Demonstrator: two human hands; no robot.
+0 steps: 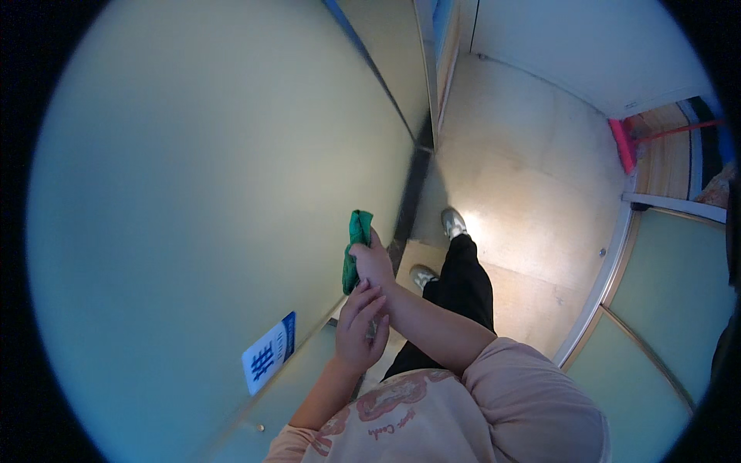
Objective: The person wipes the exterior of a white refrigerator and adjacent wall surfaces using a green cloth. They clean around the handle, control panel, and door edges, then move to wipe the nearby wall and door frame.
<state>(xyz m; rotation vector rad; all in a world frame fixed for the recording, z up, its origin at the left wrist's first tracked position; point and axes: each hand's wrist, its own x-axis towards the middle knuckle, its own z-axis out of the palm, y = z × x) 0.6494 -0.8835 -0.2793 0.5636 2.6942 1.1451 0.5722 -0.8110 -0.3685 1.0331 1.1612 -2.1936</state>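
My right hand (375, 260) grips a folded green cloth (349, 271), its thumb lying across the fold. The cloth is held up against or just in front of a large pale panel (220, 173), which looks like frosted glass; I cannot tell if it touches. Close below, my left hand (360, 333) has its fingers apart, with the fingertips at my right wrist. Whether something small lies behind the left palm is hard to tell. A white and blue sign (269, 354) bearing writing is fixed to the panel, left of my hands.
A dark base strip (412, 194) runs along the panel's foot. My shoes (453, 222) stand on beige floor tiles (532, 168). On the right are a pink-red broom or squeegee head (623, 146), a metal floor track (605, 278) and pale framed panels (671, 289). A white door or cabinet (579, 46) rises beyond.
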